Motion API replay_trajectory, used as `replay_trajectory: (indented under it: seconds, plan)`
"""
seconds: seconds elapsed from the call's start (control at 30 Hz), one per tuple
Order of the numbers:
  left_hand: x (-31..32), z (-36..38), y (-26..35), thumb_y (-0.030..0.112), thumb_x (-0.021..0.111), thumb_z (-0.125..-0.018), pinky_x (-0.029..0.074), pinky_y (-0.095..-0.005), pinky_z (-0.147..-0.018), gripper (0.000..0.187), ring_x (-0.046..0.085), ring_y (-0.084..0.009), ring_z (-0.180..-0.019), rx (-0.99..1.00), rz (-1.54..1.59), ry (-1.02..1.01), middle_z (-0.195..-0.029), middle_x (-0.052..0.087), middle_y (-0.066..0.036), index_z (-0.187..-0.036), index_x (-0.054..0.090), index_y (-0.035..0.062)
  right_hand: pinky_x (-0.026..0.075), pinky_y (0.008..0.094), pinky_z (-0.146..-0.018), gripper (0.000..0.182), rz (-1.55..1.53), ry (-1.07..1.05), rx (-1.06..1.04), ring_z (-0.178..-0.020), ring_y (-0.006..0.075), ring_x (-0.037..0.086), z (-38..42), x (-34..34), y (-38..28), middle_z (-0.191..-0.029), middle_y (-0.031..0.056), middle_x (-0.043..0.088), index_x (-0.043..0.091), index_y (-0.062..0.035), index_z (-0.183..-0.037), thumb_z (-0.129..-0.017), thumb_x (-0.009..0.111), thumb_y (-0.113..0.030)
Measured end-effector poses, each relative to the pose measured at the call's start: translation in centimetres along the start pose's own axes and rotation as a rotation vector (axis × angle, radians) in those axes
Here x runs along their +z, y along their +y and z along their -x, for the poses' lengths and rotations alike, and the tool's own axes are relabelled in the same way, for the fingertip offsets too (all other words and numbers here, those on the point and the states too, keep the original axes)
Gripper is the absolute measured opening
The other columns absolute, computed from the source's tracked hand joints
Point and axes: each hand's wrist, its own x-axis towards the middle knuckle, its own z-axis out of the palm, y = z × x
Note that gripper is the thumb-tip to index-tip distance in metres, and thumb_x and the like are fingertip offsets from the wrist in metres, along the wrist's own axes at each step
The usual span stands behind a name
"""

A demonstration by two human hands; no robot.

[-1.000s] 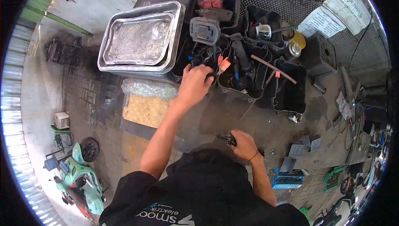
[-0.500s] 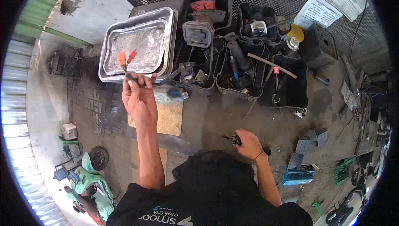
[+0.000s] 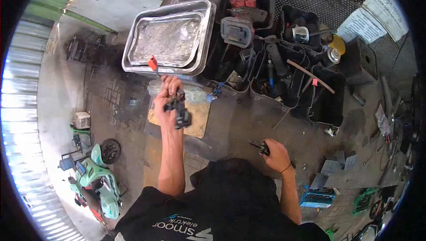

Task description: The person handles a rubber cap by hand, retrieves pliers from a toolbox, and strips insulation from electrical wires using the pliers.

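Note:
Raised over the bench's left part, my left hand [image 3: 168, 91] is closed around a short wire lead. An orange-red connector [image 3: 152, 62] sticks up above its fingers on this lead. A black bracket-like part [image 3: 180, 113], slightly blurred, hangs below the fingers in front of my wrist. Beyond the hand lies a metal tray [image 3: 128, 50], with a clear plastic bag [image 3: 191, 91] and a yellowish board [image 3: 195, 119] beneath it in view. Low over the bench, my right hand [image 3: 277, 156] is closed on a small black tool with a thin dark tip [image 3: 258, 146]; its kind I cannot tell.
Black bins [image 3: 326, 108] with tools and parts stand along the back. A hammer [image 3: 310, 76] lies across two of them, and a cordless drill [image 3: 248, 14] sits in another. A spray can [image 3: 333, 54] is at the right. A green scooter [image 3: 100, 183] stands at the lower left.
My left hand has come lower and turned, bringing the black part into view. The connector has moved away from the tray's middle. My head view has shifted left; the right hand keeps its grip.

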Motion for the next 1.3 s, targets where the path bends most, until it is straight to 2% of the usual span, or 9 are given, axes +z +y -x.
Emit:
replay_trajectory:
  seconds: [0.07,0.47,0.73,0.8,0.83,0.93,1.0,1.1,1.3]
  plan:
    - [-0.1,-0.2,-0.3,-0.005,0.042,-0.096,0.030,-0.0324,-0.063,0.011,0.030,-0.0151,-0.069,-0.040,0.170,0.092,-0.079,0.029,-0.001,-0.103,0.043,0.0030,0.048,0.0492,-0.097,0.045,0.000,-0.010,0.014,-0.115,0.0420,0.059,0.1,-0.5,-0.5,-0.122,0.0183,0.064,0.060,-0.0032,-0.121,-0.081,0.077,-0.014]
    - [0.9,-0.2,-1.8,-0.007,0.039,-0.100,0.029,-0.0289,-0.060,0.011,0.029,-0.0136,-0.066,-0.122,0.254,0.101,-0.080,0.031,-0.002,-0.106,0.045,0.0007,0.048,0.0498,-0.096,0.041,-0.008,-0.014,0.048,-0.115,0.0432,0.059,-0.2,-0.3,-0.2,-0.121,0.0204,0.064,0.061,-0.0023,-0.117,-0.080,0.077,-0.011]
    - [1.2,3.0,-4.7,0.011,0.049,-0.106,0.031,-0.0271,-0.060,0.011,0.032,-0.0104,-0.067,-0.127,-0.469,-0.042,-0.081,0.037,-0.001,-0.109,0.050,0.0006,0.049,0.0496,-0.091,0.034,-0.102,0.121,-0.100,-0.105,0.0460,0.061,-0.4,0.6,0.3,-0.108,0.0198,0.066,0.060,-0.0017,-0.112,-0.084,0.076,-0.014]
    - [1.6,4.3,-6.0,0.018,0.050,-0.108,0.032,-0.0267,-0.058,0.014,0.033,-0.0091,-0.066,-0.155,-0.736,0.027,-0.080,0.038,0.001,-0.107,0.053,0.0037,0.047,0.0413,-0.074,0.026,-0.303,0.222,-0.144,-0.079,0.0338,0.059,-0.7,-0.2,-1.2,-0.091,0.0147,0.060,0.057,-0.0022,-0.098,-0.086,0.075,-0.015]
    - [1.7,4.8,-6.3,0.027,0.050,-0.108,0.034,-0.0267,-0.059,0.021,0.035,-0.0101,-0.065,-0.199,-0.851,0.064,-0.078,0.041,0.001,-0.101,0.053,0.0073,0.047,0.0413,-0.074,0.026,-0.301,0.225,-0.143,-0.079,0.0338,0.059,-0.6,-0.9,-1.9,-0.091,0.0147,0.060,0.057,-0.0022,-0.098,-0.086,0.075,-0.015]
    - [1.3,7.0,-7.9,0.028,0.050,-0.109,0.035,-0.0278,-0.061,0.022,0.037,-0.0107,-0.066,-0.321,-0.913,0.041,-0.079,0.042,0.001,-0.103,0.053,0.0069,0.049,0.0358,-0.082,0.028,-0.535,0.176,-0.053,-0.087,0.0212,0.062,-0.2,-2.8,-4.5,-0.095,0.0112,0.064,0.056,-0.0016,-0.102,-0.091,0.076,-0.018]
    - [0.6,8.3,-8.4,0.027,0.049,-0.109,0.038,-0.0294,-0.063,0.023,0.041,-0.0111,-0.068,-0.385,-0.919,0.040,-0.080,0.044,0.000,-0.103,0.054,0.0058,0.048,0.0316,-0.079,0.025,-0.990,0.327,-0.142,-0.087,0.0120,0.058,-0.3,-3.2,-6.2,-0.096,0.0072,0.065,0.054,-0.0036,-0.096,-0.091,0.077,-0.014]
    - [-0.3,9.9,-9.2,0.028,0.047,-0.110,0.041,-0.0314,-0.065,0.025,0.045,-0.0131,-0.069,-0.461,-1.026,-0.060,-0.083,0.047,-0.003,-0.108,0.053,0.0038,0.049,0.0302,-0.079,0.026,-1.139,0.559,-0.261,-0.088,0.0112,0.058,-1.4,-4.2,-8.5,-0.100,0.0066,0.067,0.052,-0.0056,-0.091,-0.090,0.078,-0.009]
    - [-1.9,11.7,-9.2,0.024,0.045,-0.110,0.045,-0.0332,-0.068,0.025,0.049,-0.0150,-0.069,-0.644,-1.114,-0.077,-0.082,0.052,-0.005,-0.109,0.054,0.0007,0.049,0.0276,-0.080,0.027,-1.065,0.660,-0.218,-0.091,0.0104,0.060,-2.2,-4.7,-9.8,-0.097,0.0070,0.067,0.051,-0.0062,-0.090,-0.090,0.078,-0.010]
